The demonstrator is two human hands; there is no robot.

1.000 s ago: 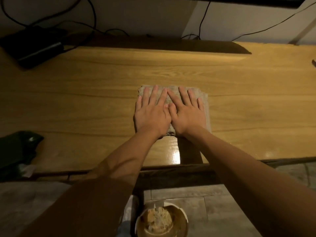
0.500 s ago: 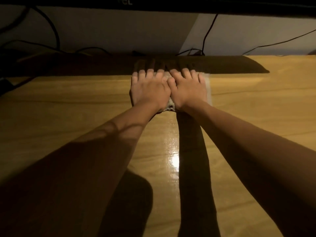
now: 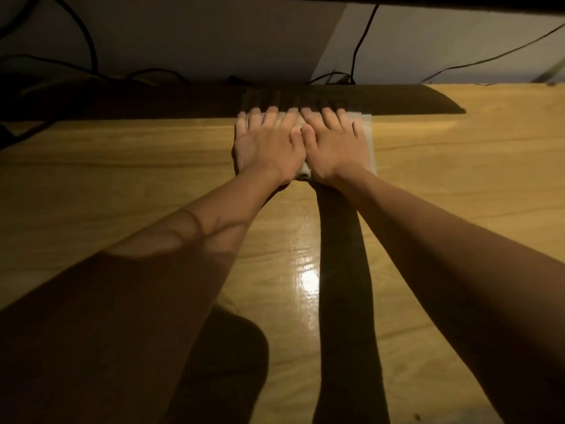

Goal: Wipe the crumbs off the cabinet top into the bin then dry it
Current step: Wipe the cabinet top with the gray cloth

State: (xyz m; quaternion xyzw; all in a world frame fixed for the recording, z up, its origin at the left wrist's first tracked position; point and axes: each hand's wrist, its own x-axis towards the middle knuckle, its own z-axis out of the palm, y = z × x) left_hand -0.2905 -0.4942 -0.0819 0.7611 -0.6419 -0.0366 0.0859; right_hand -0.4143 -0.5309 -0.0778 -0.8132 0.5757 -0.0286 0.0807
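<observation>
A folded pale cloth (image 3: 367,139) lies flat on the wooden cabinet top (image 3: 122,185), far back near the dark shadow band under the screen. My left hand (image 3: 266,145) and my right hand (image 3: 334,146) press down on it side by side, palms flat, fingers spread and pointing away from me. The hands cover most of the cloth; only its right edge and a bit between the wrists show. The fingertips reach into the shadow. The bin is out of view.
A wet, shiny streak (image 3: 307,270) runs down the wood between my forearms. Black cables (image 3: 363,35) hang against the wall behind the cabinet. The dark underside of a screen (image 3: 428,1) spans the top edge.
Both hands slid the cloth from the middle of the cabinet top to its back, then eased slightly. My head moved forward, so the front edge, floor and bin left the view.
</observation>
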